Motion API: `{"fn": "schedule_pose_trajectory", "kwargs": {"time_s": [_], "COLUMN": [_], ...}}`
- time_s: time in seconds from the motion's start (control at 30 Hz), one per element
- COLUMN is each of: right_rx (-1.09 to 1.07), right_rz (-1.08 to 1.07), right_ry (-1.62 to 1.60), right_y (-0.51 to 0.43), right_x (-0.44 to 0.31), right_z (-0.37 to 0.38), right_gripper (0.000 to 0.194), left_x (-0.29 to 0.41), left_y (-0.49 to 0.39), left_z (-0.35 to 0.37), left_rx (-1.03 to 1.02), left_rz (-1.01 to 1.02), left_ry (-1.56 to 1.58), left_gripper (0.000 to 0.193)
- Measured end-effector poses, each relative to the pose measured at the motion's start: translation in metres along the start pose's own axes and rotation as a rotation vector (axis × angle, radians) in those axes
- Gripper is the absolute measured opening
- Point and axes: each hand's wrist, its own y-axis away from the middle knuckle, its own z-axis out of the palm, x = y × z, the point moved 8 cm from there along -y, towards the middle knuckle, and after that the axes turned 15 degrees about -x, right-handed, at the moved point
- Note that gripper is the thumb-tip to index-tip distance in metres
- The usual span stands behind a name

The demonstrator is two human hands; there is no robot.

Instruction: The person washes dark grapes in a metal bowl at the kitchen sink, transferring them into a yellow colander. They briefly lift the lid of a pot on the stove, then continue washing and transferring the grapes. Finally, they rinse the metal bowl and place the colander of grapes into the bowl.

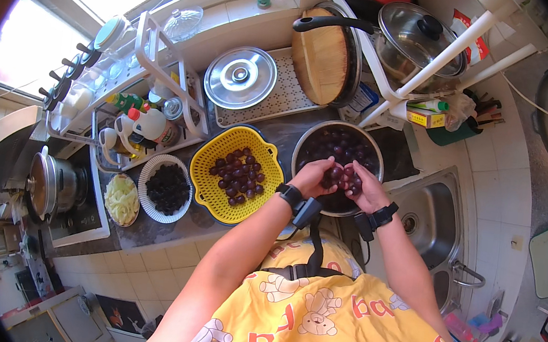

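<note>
Both of my hands are over a round stainless steel basin (pixel 382 155) that contains many dark red grapes (pixel 343 143). My left hand (pixel 313 176) cups several grapes between thumb and fingers. Right beside it, my right hand (pixel 369 188) curls around several more grapes (pixel 352 180), the two sets of fingertips almost meeting. To the left of the basin stands a yellow plastic colander (pixel 201 183) with a blue rim behind it, and loose grapes (pixel 238 174) lie on its bottom. What my lower fingers touch inside the basin is hidden.
A stainless steel sink (pixel 428 239) is at right. On the left are a ribbed white bowl (pixel 184 206) of dark food, a plate of sliced pale-green vegetable (pixel 121 199) and a pot (pixel 56 187) on the stove. Behind stand a bottle rack (pixel 158 51), a metal lid (pixel 240 77) and a white shelf (pixel 449 54).
</note>
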Motion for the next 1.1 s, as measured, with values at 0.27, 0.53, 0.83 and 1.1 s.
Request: {"fn": "schedule_pose_trajectory", "kwargs": {"time_s": [0.27, 0.53, 0.83, 1.1], "right_rx": [0.109, 0.341, 0.154, 0.017], "right_rz": [-0.121, -0.477, -0.313, 0.076], "right_ry": [0.152, 0.838, 0.608, 0.745], "right_y": [0.001, 0.017, -0.012, -0.144], "right_x": [-0.005, -0.036, -0.018, 0.116], "right_z": [0.009, 0.034, 0.088, 0.161], "right_gripper": [0.017, 0.017, 0.020, 0.023], "left_x": [-0.001, 0.001, 0.043, 0.066], "left_y": [-0.004, -0.002, 0.069, 0.214], "left_z": [0.002, 0.002, -0.003, -0.134], "left_rx": [-0.053, 0.073, 0.258, 0.843], "left_rz": [0.165, 0.187, 0.385, 0.536], "left_ry": [0.079, 0.062, -0.168, -0.214], "left_gripper": [0.016, 0.016, 0.021, 0.026]}}
